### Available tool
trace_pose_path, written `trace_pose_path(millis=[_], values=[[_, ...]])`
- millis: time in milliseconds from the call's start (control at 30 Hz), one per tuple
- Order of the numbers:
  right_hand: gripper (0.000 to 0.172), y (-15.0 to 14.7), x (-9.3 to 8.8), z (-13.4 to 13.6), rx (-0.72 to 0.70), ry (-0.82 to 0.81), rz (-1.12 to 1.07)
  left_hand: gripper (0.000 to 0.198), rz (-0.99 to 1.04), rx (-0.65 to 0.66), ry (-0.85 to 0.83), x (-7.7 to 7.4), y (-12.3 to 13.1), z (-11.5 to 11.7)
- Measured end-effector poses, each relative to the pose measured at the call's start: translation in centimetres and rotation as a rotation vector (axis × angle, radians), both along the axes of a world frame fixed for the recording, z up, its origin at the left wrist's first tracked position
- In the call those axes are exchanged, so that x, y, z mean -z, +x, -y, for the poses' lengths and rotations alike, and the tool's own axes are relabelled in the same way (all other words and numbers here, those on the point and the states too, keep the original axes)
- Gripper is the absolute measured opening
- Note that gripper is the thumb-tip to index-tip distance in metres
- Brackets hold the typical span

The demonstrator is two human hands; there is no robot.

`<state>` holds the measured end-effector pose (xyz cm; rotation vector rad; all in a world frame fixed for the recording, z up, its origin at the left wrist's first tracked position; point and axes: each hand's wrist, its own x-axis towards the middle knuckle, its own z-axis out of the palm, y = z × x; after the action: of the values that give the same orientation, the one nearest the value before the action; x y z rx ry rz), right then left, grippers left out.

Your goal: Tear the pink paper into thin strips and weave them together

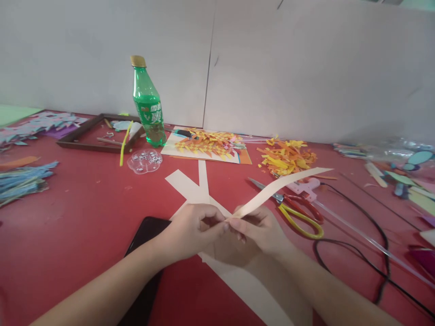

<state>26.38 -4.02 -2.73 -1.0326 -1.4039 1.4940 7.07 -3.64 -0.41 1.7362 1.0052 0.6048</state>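
the left hand point(195, 228) and the right hand point(260, 233) meet low in the middle of the view, just above the red bench point(84, 213). both are closed in a narrow pinch on the near end of a cream paper strip point(278, 186), thumbs and fingertips pressed on it where the two hands touch. the strip's long axis runs from that pinch up and away to the right, rising off the bench in a slight curve; its free end points toward the far right, ending over the heap of orange and yellow paper scraps point(287, 157).

under the hands lies a flat cream cutout point(200, 185), shaped like branching bands, its arms spreading away from the person. a black phone point(146, 235) lies beneath the left forearm. just right of the right hand rest scissors with red and yellow handles point(301, 215), blades pointing left and away, and beside them a black cord point(374, 235) loops over the bench.

farther off, a green bottle point(147, 106) stands upright near the wall, with a clear tray of googly eyes point(145, 160) in front of it and a dark wooden frame point(91, 133) to its left. a woven orange and yellow paper piece point(209, 145) lies right of the bottle. blue paper strips point(23, 179) are piled at the left edge.
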Motion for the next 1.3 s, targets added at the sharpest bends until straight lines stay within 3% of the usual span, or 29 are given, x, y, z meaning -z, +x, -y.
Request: trace_pose_path(millis=[633, 1000, 1300], values=[[0.019, 0.79, -0.19, -0.18, -0.039, -0.016, -0.011, 0.034, -0.009, -0.009, -0.112, 0.25, 0.12, 0.48], [0.021, 0.27, -0.25, 0.14, -0.047, -0.043, -0.025, 0.027, -0.020, -0.030, -0.029, -0.13, 0.11, 0.31], [0.019, 0.39, -0.14, 0.14, -0.059, -0.048, -0.030, 0.025, -0.005, -0.049, -0.067, -0.13, 0.11, 0.20]])
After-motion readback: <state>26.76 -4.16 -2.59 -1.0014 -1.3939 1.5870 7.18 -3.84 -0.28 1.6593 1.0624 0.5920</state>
